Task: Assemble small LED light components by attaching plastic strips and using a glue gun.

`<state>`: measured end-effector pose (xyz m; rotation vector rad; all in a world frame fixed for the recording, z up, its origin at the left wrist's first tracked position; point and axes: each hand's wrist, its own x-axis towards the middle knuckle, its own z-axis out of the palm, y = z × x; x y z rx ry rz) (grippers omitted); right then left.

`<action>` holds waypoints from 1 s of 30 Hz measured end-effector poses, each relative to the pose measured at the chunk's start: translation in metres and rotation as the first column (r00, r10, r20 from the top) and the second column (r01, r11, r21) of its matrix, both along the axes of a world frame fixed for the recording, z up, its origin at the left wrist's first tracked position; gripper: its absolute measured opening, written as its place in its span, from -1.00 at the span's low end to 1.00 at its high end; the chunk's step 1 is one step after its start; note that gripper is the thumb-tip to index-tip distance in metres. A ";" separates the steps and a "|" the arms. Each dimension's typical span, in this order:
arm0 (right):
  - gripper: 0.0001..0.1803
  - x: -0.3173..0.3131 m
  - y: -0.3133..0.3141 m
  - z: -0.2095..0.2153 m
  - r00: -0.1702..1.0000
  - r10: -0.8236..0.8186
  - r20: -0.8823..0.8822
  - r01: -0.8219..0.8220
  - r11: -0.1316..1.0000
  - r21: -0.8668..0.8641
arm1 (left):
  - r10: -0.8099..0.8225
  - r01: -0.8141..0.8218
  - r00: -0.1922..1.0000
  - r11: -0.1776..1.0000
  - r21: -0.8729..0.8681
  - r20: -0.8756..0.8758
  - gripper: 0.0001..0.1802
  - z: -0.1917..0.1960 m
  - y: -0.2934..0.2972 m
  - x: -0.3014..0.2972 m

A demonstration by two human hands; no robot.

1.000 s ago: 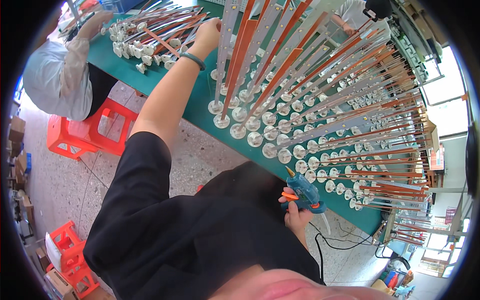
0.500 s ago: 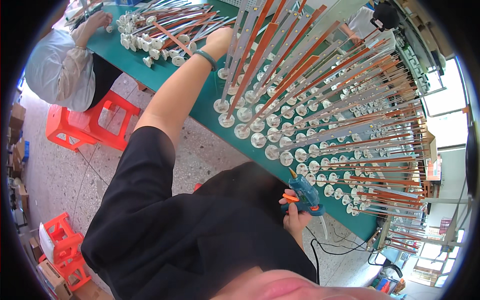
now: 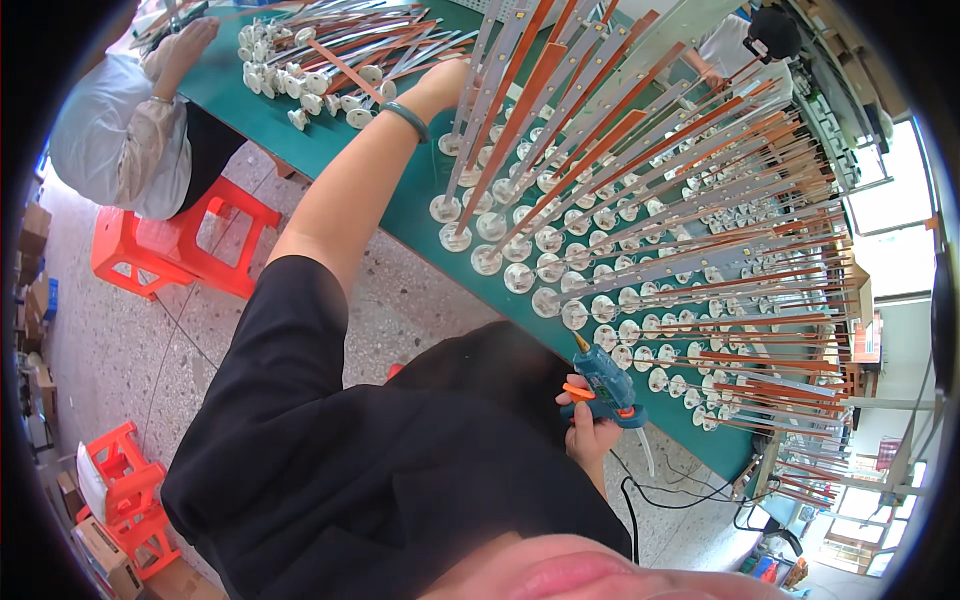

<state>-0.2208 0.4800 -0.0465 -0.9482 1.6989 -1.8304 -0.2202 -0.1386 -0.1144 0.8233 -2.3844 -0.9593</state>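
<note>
My right hand (image 3: 590, 432) is wrapped round a teal glue gun (image 3: 604, 385) with an orange trigger, held low beside the table's near edge. Its nozzle points up and to the left, toward the closest white bases. My left arm reaches far across the green table (image 3: 400, 215), a dark bangle on the wrist. The left hand (image 3: 443, 88) is at the leftmost upright LED strips (image 3: 490, 95); its fingers are hidden behind them. Grey and orange-brown strips rise from rows of round white bases (image 3: 486, 260).
More strips with white bases (image 3: 315, 84) lie piled at the far left. A co-worker in white (image 3: 120, 140) sits there on red stools (image 3: 185, 245); another person (image 3: 720, 55) is across the table. Black cables (image 3: 680, 505) hang below the table at right.
The glue gun has shifted slightly left in my right hand. My left hand stays at the strips. The seated co-worker's hand has moved a little, and the white piece near it is gone from view.
</note>
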 end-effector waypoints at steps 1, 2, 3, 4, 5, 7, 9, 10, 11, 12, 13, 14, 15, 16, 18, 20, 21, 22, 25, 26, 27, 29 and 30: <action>-0.58 -0.001 0.001 0.001 1.000 0.002 0.015 -0.002 1.000 0.001 | -0.042 0.063 0.989 0.986 0.153 -0.141 -0.62 -0.019 -0.018 -0.003; -0.59 -0.001 -0.001 0.001 1.000 -0.003 0.022 0.002 1.000 0.007 | -0.042 0.064 0.989 0.985 0.158 -0.142 -0.62 -0.022 -0.018 -0.003; -0.59 -0.001 -0.003 0.002 1.000 -0.001 0.021 0.001 1.000 0.012 | -0.026 0.070 0.984 0.967 0.247 -0.176 -0.61 -0.024 -0.018 -0.002; -0.59 -0.001 -0.002 0.001 1.000 -0.008 0.018 0.008 1.000 0.008 | -0.015 0.083 0.979 0.941 0.329 -0.204 -0.60 -0.024 -0.015 -0.005; -0.59 -0.001 -0.001 0.001 1.000 -0.024 0.012 0.024 1.000 0.006 | -0.030 0.098 0.978 0.939 0.330 -0.205 -0.60 -0.011 -0.001 -0.009; -0.59 -0.001 0.000 0.001 0.999 -0.037 0.016 0.037 0.999 0.015 | -0.060 0.070 0.996 0.982 0.177 -0.059 -0.62 0.014 0.018 -0.007; -0.58 -0.001 0.000 0.002 0.999 -0.034 0.021 0.034 0.999 0.024 | -0.050 0.061 0.996 0.986 0.153 -0.077 -0.63 0.019 0.017 -0.002; -0.58 -0.001 -0.001 0.002 0.999 -0.025 0.020 0.025 1.000 0.015 | -0.036 0.048 0.995 0.991 0.128 -0.095 -0.64 0.022 0.016 0.004; -0.58 0.000 0.000 0.000 0.999 -0.036 0.016 0.036 0.999 0.008 | -0.047 0.059 0.994 0.990 0.130 -0.097 -0.64 0.038 0.036 0.002; -0.58 -0.001 -0.001 -0.002 0.999 -0.039 0.015 0.039 0.999 0.011 | 0.021 -0.022 1.000 1.000 0.005 0.016 -0.75 0.067 0.071 0.005; -0.57 -0.002 -0.003 -0.005 1.000 -0.028 -0.001 0.028 1.000 -0.013 | 0.114 -0.098 0.986 0.987 -0.131 0.118 -0.84 0.085 0.090 0.011; -0.57 -0.003 -0.001 -0.006 1.000 -0.015 -0.014 0.014 0.999 -0.030 | 0.116 -0.110 0.988 0.992 -0.062 0.099 -0.80 0.084 0.089 0.013; -0.57 -0.003 -0.001 -0.005 1.000 -0.006 -0.013 0.006 1.000 -0.023 | 0.120 -0.121 0.990 0.993 0.007 0.079 -0.77 0.084 0.089 0.016; -0.57 -0.003 0.000 -0.007 1.000 -0.016 -0.011 0.016 1.000 -0.024 | 0.127 -0.129 0.989 0.992 0.011 0.078 -0.78 0.091 0.092 0.015; -0.57 -0.003 0.001 -0.008 1.000 -0.023 -0.006 0.023 0.999 -0.025 | 0.103 -0.104 0.994 0.995 0.008 0.043 -0.77 0.084 0.087 0.014; -0.56 -0.003 0.001 -0.008 0.999 -0.047 0.022 0.047 0.999 -0.019 | 0.074 -0.074 0.997 0.997 0.003 0.005 -0.77 0.085 0.088 0.014; -0.56 -0.003 0.001 -0.008 0.999 -0.047 0.024 0.047 0.999 -0.020 | 0.045 -0.043 0.997 0.999 -0.031 0.063 -0.73 0.087 0.088 0.015; -0.56 -0.003 0.000 -0.008 0.998 -0.049 0.028 0.050 0.998 -0.028 | 0.017 -0.010 0.992 0.998 -0.064 0.123 -0.69 0.090 0.089 0.017; -0.55 -0.005 0.001 -0.008 0.997 -0.057 0.042 0.059 0.998 -0.033 | 0.027 -0.031 0.993 0.999 0.035 0.113 -0.71 0.110 0.110 0.025; -0.55 -0.005 0.001 -0.007 0.997 -0.060 0.049 0.062 0.998 -0.029 | 0.029 -0.033 0.993 0.999 0.034 0.117 -0.71 0.113 0.112 0.028; -0.55 -0.006 0.002 -0.007 0.997 -0.058 0.054 0.060 0.998 -0.030 | 0.053 -0.052 0.990 0.999 -0.012 0.133 -0.72 0.115 0.114 0.030; -0.55 -0.007 0.003 -0.008 0.997 -0.055 0.046 0.056 0.998 -0.012 | 0.080 -0.080 0.994 0.997 -0.007 0.078 -0.76 0.104 0.109 0.028; -0.55 -0.007 0.004 -0.010 0.997 -0.061 0.049 0.061 0.998 -0.013 | 0.075 -0.075 0.994 0.997 -0.008 0.081 -0.76 0.099 0.103 0.028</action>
